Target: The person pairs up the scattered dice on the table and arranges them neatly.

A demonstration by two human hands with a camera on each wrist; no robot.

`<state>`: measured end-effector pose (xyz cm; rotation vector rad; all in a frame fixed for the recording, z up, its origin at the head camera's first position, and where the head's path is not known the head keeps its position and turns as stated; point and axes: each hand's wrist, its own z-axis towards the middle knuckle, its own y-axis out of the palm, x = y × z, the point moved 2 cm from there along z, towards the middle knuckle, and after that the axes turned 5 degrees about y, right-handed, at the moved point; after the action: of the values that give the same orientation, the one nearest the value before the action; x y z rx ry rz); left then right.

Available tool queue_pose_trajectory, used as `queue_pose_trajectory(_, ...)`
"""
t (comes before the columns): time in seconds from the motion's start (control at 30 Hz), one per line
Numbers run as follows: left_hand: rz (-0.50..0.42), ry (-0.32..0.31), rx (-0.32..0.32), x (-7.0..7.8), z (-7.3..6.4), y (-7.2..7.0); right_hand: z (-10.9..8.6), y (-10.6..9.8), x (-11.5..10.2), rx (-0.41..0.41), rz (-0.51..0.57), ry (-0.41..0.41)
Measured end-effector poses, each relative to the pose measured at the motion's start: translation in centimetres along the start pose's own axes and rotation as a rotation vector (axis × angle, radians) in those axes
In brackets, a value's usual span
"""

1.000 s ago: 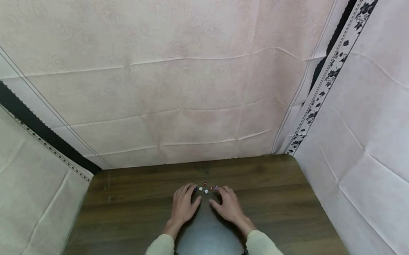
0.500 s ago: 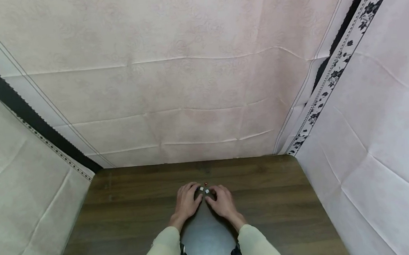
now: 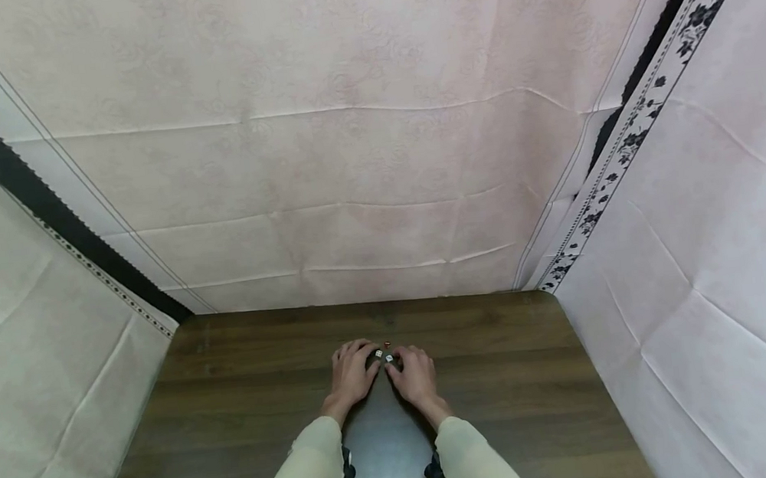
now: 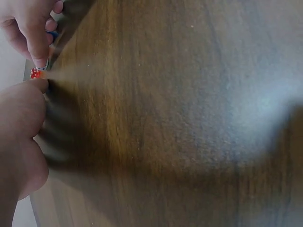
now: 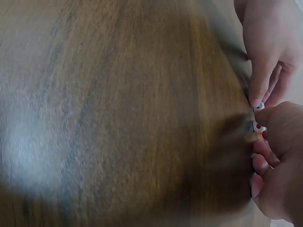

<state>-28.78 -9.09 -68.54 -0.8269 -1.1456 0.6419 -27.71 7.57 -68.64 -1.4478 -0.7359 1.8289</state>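
Several small dice lie in a cluster between my two hands on the wooden table [image 3: 248,421]. Two white dice, a left one [image 3: 379,353] and a right one [image 3: 390,358], show in the head view, with a red die [image 3: 387,344] just beyond them. My left hand [image 3: 350,373] has its thumb and forefinger at the left white die. Thumb and curled fingers of my right hand [image 3: 415,374] close about the right white die. A blue die [image 4: 53,34] peeks out under the right hand's fingers in the left wrist view. Fingers hide the other dice.
Pale patterned cloth [image 3: 376,163] hangs behind the table's far edge. More white cloth stands along the left [image 3: 49,363] and right [image 3: 703,254] sides. Dark wrist straps [image 3: 433,471] sit below the light sleeves [image 3: 480,453].
Both hands have drawn inward, the right one further, with thumbs nearing each other. The outer dice on the right and the blue one on the left are now covered by fingers.
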Motion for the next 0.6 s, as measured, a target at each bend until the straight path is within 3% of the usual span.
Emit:
queue_pose_trajectory(0.37, 0.015, -0.049, 0.001, -0.4, 0.8, 0.7, 0.3, 1.5, 0.3, 0.07, -0.039, 0.033)
queue_pose_trajectory(0.6, 0.0, -0.058, -0.007, -0.3, 0.8, 0.5, 0.1, 1.2, 0.4, 0.043, -0.037, 0.023)
